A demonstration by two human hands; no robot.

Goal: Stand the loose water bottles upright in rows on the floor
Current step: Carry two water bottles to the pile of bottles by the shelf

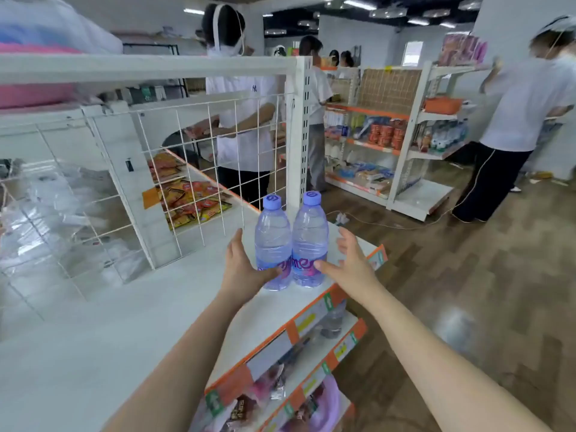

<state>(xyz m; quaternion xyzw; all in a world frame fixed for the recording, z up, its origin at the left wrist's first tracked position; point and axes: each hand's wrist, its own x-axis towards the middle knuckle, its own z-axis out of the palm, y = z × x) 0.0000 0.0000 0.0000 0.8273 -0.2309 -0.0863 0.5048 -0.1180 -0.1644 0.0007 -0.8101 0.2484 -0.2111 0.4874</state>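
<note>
On shelf [140, 322], two upright bottles [272, 244], left hand [240, 266], right hand [353, 265] flanking, fingers [346, 243] released, wire grid [202, 169] behind.

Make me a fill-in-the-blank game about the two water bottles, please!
1. The left water bottle and the right water bottle stand ____ on the white shelf top, not lying down.
2. Their caps are coloured ____.
3. The left hand and the right hand flank ____ bottles.

Missing words: upright; purple; two.
</note>
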